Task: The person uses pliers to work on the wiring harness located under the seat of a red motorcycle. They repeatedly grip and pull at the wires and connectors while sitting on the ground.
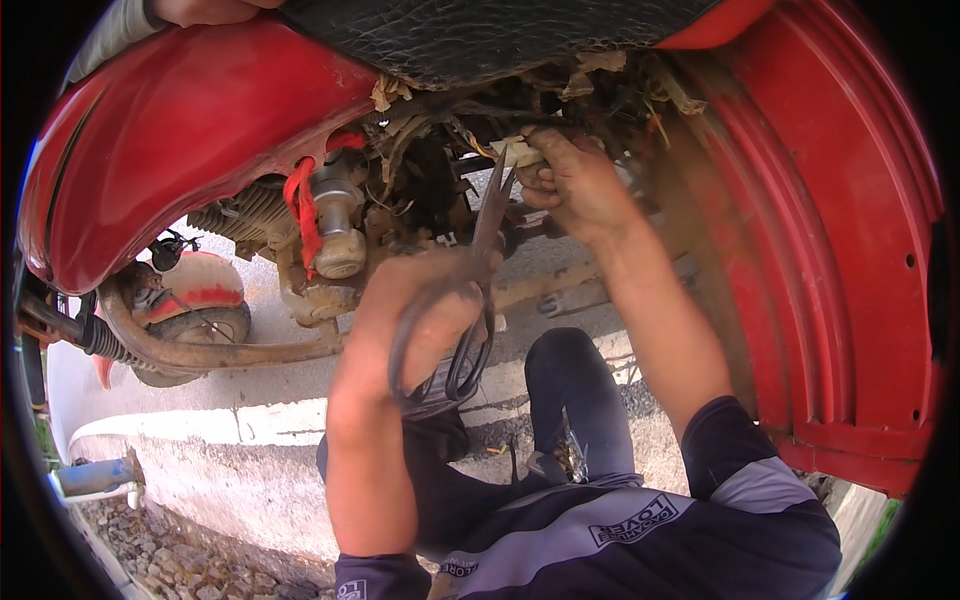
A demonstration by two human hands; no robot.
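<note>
In my left hand [425,305] is a pair of large dark metal scissors [487,225], its loop handles hanging below my palm. The hand is slightly blurred. The blades point up and stand a little apart, with their tips at a whitish plastic wire connector [520,152]. Whether the tips touch the connector I cannot tell. My right hand [575,180] pinches that connector between thumb and fingers from the right. Thin coloured wires [475,142] run leftward from it into the vehicle's dirty frame under the black seat [500,35].
A red fuel tank [200,130] and engine [335,220] with a red cloth strip [303,215] lie to the left. Ribbed red metal panelling [830,220] rises at right. Another person's hand [205,10] rests at the upper left. Below are a white-painted kerb [230,470] and gravel [190,555].
</note>
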